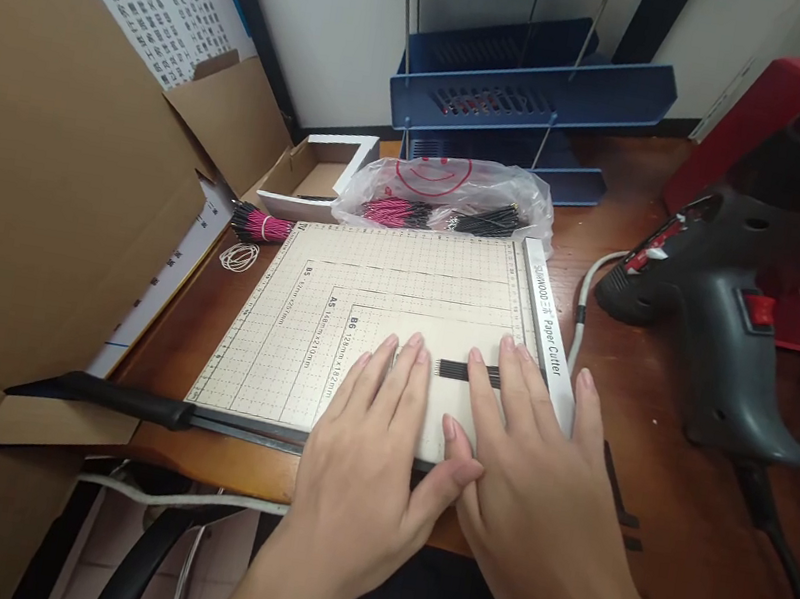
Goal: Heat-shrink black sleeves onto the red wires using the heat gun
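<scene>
A paper cutter (279, 341) with a printed size grid lies on the wooden desk. My left hand (376, 448) rests on its board with the fingers stretched out flat. Just to the right, a row of short black wires (453, 370) lies side by side on the board. My right hand (539, 474) is spread over the right end of these wires, which its fingers partly hide. Its little finger reaches across the cutter's metal guide (548, 323). My two thumbs meet or overlap near the board's front edge. The cutter's black handle (126, 398) is down at the left.
A plastic bag (448, 191) of pink and black wires sits behind the cutter. A pink wire bundle (260, 224) and rubber bands (237, 258) lie left of it. A heat gun (727, 341) stands at the right. Cardboard (46, 183) walls the left; a blue rack (530, 97) stands behind.
</scene>
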`<state>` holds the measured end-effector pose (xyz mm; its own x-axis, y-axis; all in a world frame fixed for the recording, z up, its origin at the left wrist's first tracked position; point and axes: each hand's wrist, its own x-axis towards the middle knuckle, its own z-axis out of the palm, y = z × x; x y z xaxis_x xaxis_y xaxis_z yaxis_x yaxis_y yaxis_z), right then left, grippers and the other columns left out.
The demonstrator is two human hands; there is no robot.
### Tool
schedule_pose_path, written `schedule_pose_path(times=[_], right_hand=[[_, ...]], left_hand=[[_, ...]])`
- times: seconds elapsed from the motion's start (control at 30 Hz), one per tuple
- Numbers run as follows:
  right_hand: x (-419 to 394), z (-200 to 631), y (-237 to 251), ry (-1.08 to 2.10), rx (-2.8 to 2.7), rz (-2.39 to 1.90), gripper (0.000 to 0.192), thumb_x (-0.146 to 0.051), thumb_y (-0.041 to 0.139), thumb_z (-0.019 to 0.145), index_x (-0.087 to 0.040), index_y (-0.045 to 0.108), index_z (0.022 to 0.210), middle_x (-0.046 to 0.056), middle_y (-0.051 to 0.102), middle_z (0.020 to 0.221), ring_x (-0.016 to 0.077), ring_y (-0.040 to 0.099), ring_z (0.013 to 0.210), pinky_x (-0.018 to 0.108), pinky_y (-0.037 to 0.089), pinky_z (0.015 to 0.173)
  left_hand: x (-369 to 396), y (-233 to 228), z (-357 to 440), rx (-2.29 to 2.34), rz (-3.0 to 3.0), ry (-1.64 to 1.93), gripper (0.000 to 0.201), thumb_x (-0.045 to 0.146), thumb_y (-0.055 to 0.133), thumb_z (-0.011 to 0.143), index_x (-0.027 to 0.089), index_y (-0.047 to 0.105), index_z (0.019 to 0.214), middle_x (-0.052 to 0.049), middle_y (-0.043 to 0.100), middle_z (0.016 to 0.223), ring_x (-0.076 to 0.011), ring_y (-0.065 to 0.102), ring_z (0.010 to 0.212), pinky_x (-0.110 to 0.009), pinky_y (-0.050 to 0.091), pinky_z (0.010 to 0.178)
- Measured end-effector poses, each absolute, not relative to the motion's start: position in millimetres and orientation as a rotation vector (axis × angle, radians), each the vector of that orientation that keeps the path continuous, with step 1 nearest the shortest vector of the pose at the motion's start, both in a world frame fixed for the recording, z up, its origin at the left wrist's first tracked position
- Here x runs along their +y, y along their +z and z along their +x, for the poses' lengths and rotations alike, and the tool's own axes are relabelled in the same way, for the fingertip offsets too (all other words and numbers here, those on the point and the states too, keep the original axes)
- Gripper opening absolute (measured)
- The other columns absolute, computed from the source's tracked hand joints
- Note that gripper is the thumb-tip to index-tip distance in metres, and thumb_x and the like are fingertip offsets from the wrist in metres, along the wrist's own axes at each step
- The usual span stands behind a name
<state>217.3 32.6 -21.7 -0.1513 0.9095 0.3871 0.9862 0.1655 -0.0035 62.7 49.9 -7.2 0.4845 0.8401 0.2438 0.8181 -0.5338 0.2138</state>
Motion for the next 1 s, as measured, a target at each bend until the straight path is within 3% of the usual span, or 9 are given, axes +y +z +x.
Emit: schedule_pose_path(times=[0.2,0.37,0.5,0.7,0.83,1.0], right_hand=[[31.9,216.8,-22.2,-0.336,-2.155,-1.82,0.054,-0.035,0.032,0.106,-0.008,0.058,0.144,0.023,0.047,0.152,0.0355,0.049,0.141,0.063,0.029,0.119],[32.2,216.8,-23.0,-0.331,-2.146,-1.817,0.054,-0.034,0.031,0.106,-0.007,0.057,0.145,0.024,0.046,0.152,0.036,0.049,0.141,0.063,0.028,0.119],[32.3,217.4,-22.9,-0.366,-2.13,-1.804,0.053,-0.033,0.031,0.106,-0.008,0.058,0.144,0.024,0.047,0.151,0.0358,0.05,0.14,0.062,0.03,0.119],[32.7,216.7,-22.2,-0.385,-2.142,-1.809,0.053,-0.033,0.03,0.106,-0.007,0.059,0.143,0.025,0.048,0.15,0.0364,0.05,0.14,0.063,0.03,0.117],[33.4,215.6,-22.2,-0.37,-2.135,-1.826,0.054,-0.033,0.029,0.107,-0.007,0.058,0.144,0.025,0.047,0.151,0.0363,0.051,0.139,0.063,0.03,0.118],[32.8,216.7,-22.9,-0.33,-2.159,-1.843,0.054,-0.034,0.029,0.107,-0.009,0.056,0.146,0.024,0.045,0.153,0.0363,0.047,0.143,0.062,0.028,0.119]], left_hand=[[50.4,-6.6,60.2,1.481,2.678,0.398,0.065,0.054,0.039,0.105,0.011,0.046,0.153,-0.009,0.042,0.162,-0.0357,0.033,0.152,-0.059,0.041,0.118],[49.8,-8.7,65.2,1.543,2.64,0.511,0.072,0.057,0.033,0.105,0.002,0.046,0.151,-0.017,0.043,0.16,-0.0354,0.037,0.15,-0.058,0.041,0.118],[49.3,-10.0,70.0,1.552,2.644,0.479,0.075,0.061,0.029,0.105,0.004,0.05,0.149,-0.017,0.044,0.159,-0.0394,0.037,0.15,-0.062,0.039,0.117],[47.7,-13.2,70.1,1.55,2.594,0.584,0.078,0.06,0.03,0.105,-0.001,0.041,0.153,-0.021,0.042,0.16,-0.0346,0.036,0.151,-0.055,0.04,0.119],[49.6,-10.2,69.8,1.527,2.596,0.499,0.076,0.062,0.029,0.105,0.003,0.047,0.15,-0.019,0.043,0.16,-0.0357,0.033,0.152,-0.058,0.039,0.119],[50.2,-8.9,69.2,1.524,2.592,0.471,0.079,0.065,0.028,0.104,0.004,0.044,0.153,-0.016,0.041,0.161,-0.0348,0.033,0.153,-0.056,0.04,0.119]])
